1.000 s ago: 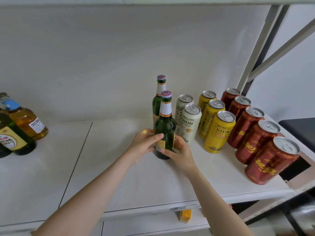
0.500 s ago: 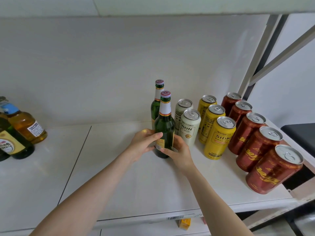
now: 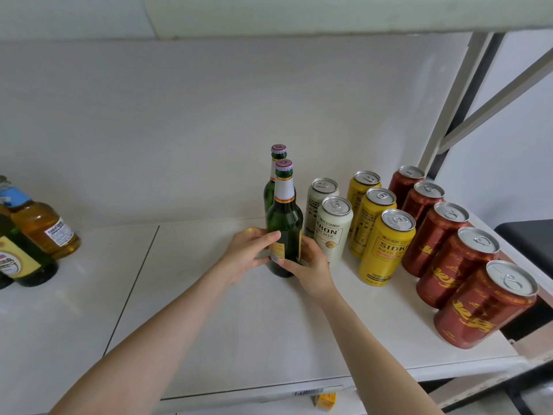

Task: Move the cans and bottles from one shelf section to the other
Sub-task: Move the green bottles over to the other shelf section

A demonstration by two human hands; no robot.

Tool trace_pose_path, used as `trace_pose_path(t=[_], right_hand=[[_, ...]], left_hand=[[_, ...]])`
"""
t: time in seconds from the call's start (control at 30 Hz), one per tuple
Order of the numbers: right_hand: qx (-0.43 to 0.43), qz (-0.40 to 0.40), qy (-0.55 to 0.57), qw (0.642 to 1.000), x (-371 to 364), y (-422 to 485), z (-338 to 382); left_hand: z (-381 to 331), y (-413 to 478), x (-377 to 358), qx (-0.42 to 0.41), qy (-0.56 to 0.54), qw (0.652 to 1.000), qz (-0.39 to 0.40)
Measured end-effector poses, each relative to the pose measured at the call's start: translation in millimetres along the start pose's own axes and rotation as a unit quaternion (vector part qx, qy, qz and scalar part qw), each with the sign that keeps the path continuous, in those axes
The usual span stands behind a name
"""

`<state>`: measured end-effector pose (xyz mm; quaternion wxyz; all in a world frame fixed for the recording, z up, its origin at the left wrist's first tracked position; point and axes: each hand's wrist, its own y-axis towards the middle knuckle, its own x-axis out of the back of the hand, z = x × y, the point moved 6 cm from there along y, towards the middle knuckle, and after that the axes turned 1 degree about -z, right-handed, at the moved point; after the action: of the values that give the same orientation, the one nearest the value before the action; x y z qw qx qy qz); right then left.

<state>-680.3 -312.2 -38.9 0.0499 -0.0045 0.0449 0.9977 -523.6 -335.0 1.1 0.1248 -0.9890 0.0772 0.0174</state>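
A green glass bottle (image 3: pixel 284 223) with a white neck label stands upright on the right shelf section (image 3: pixel 239 324). My left hand (image 3: pixel 248 254) curls round its lower left side, and my right hand (image 3: pixel 311 265) grips its lower right side. A second green bottle (image 3: pixel 270 187) stands right behind it. To the right stand two white cans (image 3: pixel 333 227), three yellow cans (image 3: pixel 386 247) and several dark red cans (image 3: pixel 454 268) in rows.
On the left shelf section (image 3: pixel 59 310) an amber bottle (image 3: pixel 45 226) and a dark green bottle (image 3: pixel 21 262) show at the frame's edge. A seam (image 3: pixel 131 292) divides the sections. A metal upright and brace (image 3: pixel 449 115) rise at the right.
The hands keep their hold on the front bottle, which stays on the shelf. The view has tilted up slightly, so everything sits a little lower in the frame.
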Motion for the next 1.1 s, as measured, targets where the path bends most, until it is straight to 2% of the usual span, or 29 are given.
trace_pose_path(t=[0.27, 0.37, 0.47, 0.6, 0.67, 0.8, 0.83, 0.93, 1.1], right_hand=[[-0.001, 0.0, -0.011, 1.0, 0.7, 0.3, -0.9], [-0.01, -0.007, -0.023, 1.0, 2.6, -1.2, -0.5], [-0.016, -0.022, -0.082, 0.996, 8.2, -5.8, -0.9], [-0.017, -0.082, -0.204, 0.975, 18.9, -19.8, -1.8], [-0.004, -0.097, -0.257, 0.961, 21.3, -29.7, 0.7], [0.043, -0.091, -0.4, 0.911, 19.1, -51.4, 10.0], [0.049, -0.088, -0.44, 0.892, 17.4, -56.7, 11.7], [0.032, -0.07, -0.527, 0.846, 12.0, -71.4, 11.2], [0.021, -0.059, -0.605, 0.794, 7.1, -99.6, 8.2]], left_hand=[[-2.9, -0.6, -1.2, 0.001, 0.014, 1.0, 0.008], [-5.2, -4.3, 3.1, 0.001, 0.074, 0.997, 0.0], [-9.9, -8.9, 14.3, -0.023, 0.12, 0.993, -0.005], [-14.8, -15.1, 31.5, -0.108, 0.211, 0.97, -0.043], [-12.2, -21.3, 38.8, -0.159, 0.336, 0.925, -0.079], [1.4, -46.1, 39.6, -0.248, 0.605, 0.747, -0.119], [8.2, -52.0, 38.8, -0.249, 0.639, 0.717, -0.12], [25.6, -67.6, 38.4, -0.253, 0.665, 0.692, -0.123], [43.0, -90.3, 41.7, -0.253, 0.703, 0.654, -0.117]])
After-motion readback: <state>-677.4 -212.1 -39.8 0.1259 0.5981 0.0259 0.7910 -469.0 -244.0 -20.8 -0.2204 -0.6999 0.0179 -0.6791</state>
